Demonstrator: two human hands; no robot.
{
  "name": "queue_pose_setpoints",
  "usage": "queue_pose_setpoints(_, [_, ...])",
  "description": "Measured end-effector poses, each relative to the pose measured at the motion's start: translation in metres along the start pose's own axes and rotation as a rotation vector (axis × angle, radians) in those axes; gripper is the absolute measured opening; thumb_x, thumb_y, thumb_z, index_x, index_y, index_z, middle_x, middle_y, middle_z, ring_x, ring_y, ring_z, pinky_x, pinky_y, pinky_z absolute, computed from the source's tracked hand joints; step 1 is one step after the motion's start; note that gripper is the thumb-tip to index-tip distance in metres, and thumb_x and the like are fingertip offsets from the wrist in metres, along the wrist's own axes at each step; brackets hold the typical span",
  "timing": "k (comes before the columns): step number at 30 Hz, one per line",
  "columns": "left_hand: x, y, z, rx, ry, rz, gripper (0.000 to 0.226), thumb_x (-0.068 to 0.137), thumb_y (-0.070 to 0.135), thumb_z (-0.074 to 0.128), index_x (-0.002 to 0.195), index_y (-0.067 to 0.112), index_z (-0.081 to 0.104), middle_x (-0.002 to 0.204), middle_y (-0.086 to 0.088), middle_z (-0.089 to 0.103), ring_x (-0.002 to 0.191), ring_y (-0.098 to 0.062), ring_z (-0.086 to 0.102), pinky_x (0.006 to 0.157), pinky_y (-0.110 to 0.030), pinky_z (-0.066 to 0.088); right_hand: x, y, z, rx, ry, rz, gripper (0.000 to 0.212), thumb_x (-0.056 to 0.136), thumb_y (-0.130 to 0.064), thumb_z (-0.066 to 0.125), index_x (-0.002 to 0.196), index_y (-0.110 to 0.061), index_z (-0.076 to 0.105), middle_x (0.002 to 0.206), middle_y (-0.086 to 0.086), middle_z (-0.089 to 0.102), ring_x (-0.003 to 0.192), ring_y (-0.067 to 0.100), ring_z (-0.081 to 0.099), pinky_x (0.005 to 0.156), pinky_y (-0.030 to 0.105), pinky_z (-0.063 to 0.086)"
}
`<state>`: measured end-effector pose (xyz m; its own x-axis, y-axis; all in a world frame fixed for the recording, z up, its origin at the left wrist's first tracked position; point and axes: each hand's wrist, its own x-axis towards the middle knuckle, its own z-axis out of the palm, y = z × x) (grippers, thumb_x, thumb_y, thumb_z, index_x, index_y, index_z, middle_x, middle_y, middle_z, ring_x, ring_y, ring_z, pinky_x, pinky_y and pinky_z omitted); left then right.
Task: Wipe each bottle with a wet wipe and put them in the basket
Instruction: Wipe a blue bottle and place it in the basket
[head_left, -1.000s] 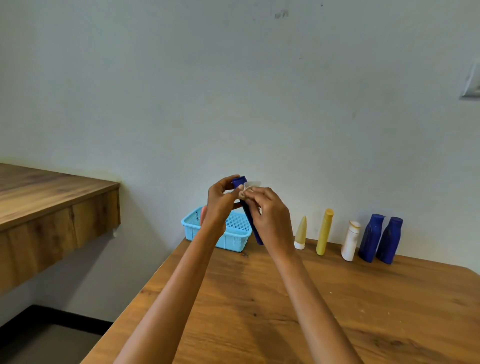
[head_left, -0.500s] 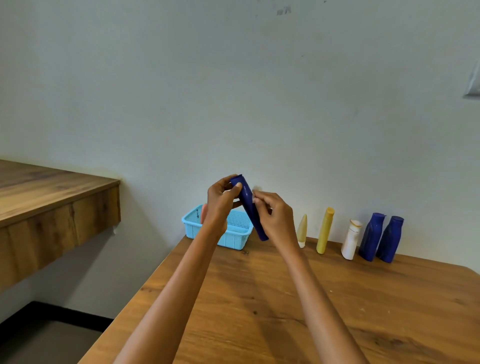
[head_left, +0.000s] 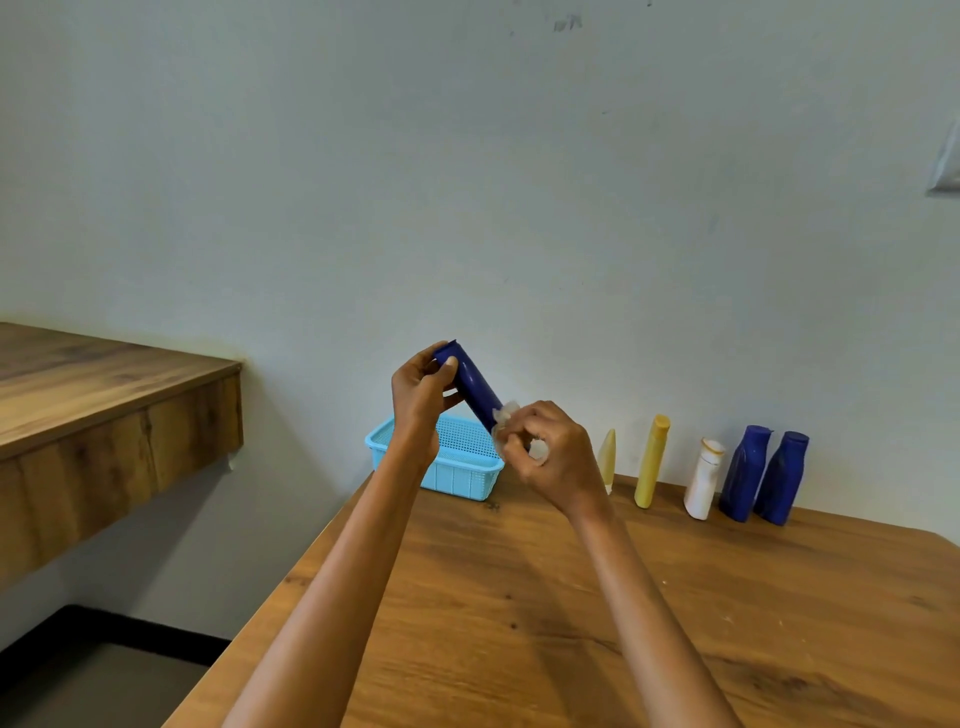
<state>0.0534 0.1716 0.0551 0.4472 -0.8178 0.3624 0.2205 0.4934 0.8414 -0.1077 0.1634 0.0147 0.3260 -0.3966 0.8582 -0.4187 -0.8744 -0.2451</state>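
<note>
1. Since the earlier frames the right hand (head_left: 558, 457) has slid down the dark blue bottle (head_left: 475, 389) from its top end to its lower end, and the bottle now tilts further over.
2. Dark blue bottle — held in the air just above the blue basket (head_left: 457, 470), upper end leaning left; not yet in it.
3. Left hand (head_left: 421, 395) grips the upper end, fingers and thumb curled round it, probably to steady it against the rubbing.
4. Right hand's fingers are bunched, pinching the wet wipe (head_left: 506, 418) against the bottle's lower end, so the wipe reaches the part not covered by the other grip.
5. Basket sits at the table (head_left: 675, 623) corner by the wall, open side up — ready for drop-in.
6. Right of the basket, along the wall: cream bottle (head_left: 607, 457), yellow bottle (head_left: 652, 462), white bottle (head_left: 702, 480), two more blue bottles (head_left: 763, 478), all upright, likely waiting.
</note>
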Motion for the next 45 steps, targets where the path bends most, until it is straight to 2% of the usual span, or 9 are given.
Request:
queue_pose_setpoints(5, [-0.002,-0.004,-0.002,-0.025,-0.033,-0.003,0.028,0.092,0.001,0.054,0.119,0.006,0.057,0.103,-0.011,0.064,0.095,-0.023,0.063,0.074,-0.031,0.057,0.004,0.003,0.007,0.284,0.033,0.364,0.012,0.085,-0.008,0.062,0.087,-0.017,0.069,0.086,-0.013,0.066,0.079,-0.004,0.063,0.066,0.005,0.046])
queue_pose_setpoints(8, [-0.004,-0.007,0.000,-0.014,-0.115,-0.019,0.026,0.091,0.003,0.055,0.117,0.007,0.058,0.098,-0.008,0.066,0.087,-0.018,0.065,0.063,-0.023,0.055,0.010,0.003,0.005,0.364,-0.013,0.493,0.016,0.089,-0.014,0.060,0.101,-0.020,0.068,0.099,-0.011,0.065,0.093,0.003,0.061,0.070,0.011,0.049])
queue_pose_setpoints(14, [-0.007,-0.006,0.004,0.155,-0.372,-0.054,0.027,0.090,0.007,0.059,0.117,0.011,0.062,0.102,-0.011,0.069,0.086,-0.017,0.069,0.069,-0.026,0.056,0.022,-0.010,-0.003,0.361,-0.022,0.369,0.033,0.096,-0.013,0.049,0.128,-0.016,0.055,0.116,-0.011,0.056,0.102,-0.001,0.053,0.076,0.003,0.044])
queue_pose_setpoints(20, [-0.008,-0.003,0.003,0.305,-0.487,0.042,0.023,0.091,0.011,0.060,0.111,0.022,0.060,0.102,-0.001,0.067,0.088,-0.012,0.069,0.072,-0.027,0.058,0.019,-0.010,-0.001,0.243,0.041,0.227,0.040,0.097,-0.012,0.048,0.136,-0.016,0.046,0.130,-0.003,0.051,0.116,0.004,0.048,0.091,0.008,0.044])
queue_pose_setpoints(25, [-0.014,-0.012,0.008,0.570,-0.421,0.260,0.034,0.088,0.006,0.059,0.122,0.011,0.056,0.113,-0.005,0.064,0.101,-0.017,0.064,0.087,-0.028,0.054,0.019,-0.004,-0.003,0.131,-0.004,0.199,0.042,0.093,-0.021,0.057,0.134,-0.015,0.051,0.128,-0.001,0.054,0.117,0.010,0.053,0.096,0.020,0.047])
queue_pose_setpoints(30, [-0.018,-0.012,0.007,0.630,-0.474,0.410,0.040,0.087,-0.004,0.056,0.125,0.007,0.054,0.109,-0.002,0.059,0.085,-0.004,0.062,0.069,-0.007,0.048,0.021,-0.001,-0.004,0.112,-0.034,0.283,0.048,0.091,-0.034,0.057,0.135,-0.017,0.048,0.128,-0.002,0.053,0.113,0.008,0.052,0.093,0.019,0.046])
queue_pose_setpoints(36, [-0.022,-0.012,0.012,0.604,-0.473,0.417,0.038,0.088,0.000,0.060,0.125,0.005,0.055,0.107,-0.007,0.060,0.086,-0.010,0.064,0.074,-0.009,0.049,0.020,-0.002,-0.009,0.133,0.099,0.195,0.028,0.088,-0.019,0.064,0.116,-0.015,0.066,0.117,-0.002,0.065,0.108,0.007,0.059,0.089,0.017,0.050])
queue_pose_setpoints(40, [-0.018,-0.010,0.017,0.583,-0.403,0.373,0.038,0.088,0.001,0.061,0.125,0.006,0.054,0.112,-0.009,0.060,0.090,-0.015,0.062,0.075,-0.011,0.051,0.019,-0.005,-0.011,0.420,0.172,0.319,0.015,0.085,-0.019,0.067,0.100,-0.020,0.072,0.103,-0.011,0.069,0.099,0.002,0.063,0.078,0.013,0.049])
queue_pose_setpoints(45, [-0.013,-0.008,0.019,0.456,-0.228,0.266,0.033,0.089,0.008,0.061,0.120,0.017,0.058,0.109,-0.001,0.063,0.093,-0.022,0.065,0.080,-0.025,0.055,0.020,-0.012,-0.005,0.550,0.137,0.434,0.027,0.091,-0.035,0.055,0.114,-0.027,0.064,0.105,-0.015,0.067,0.100,0.000,0.061,0.076,0.010,0.048])
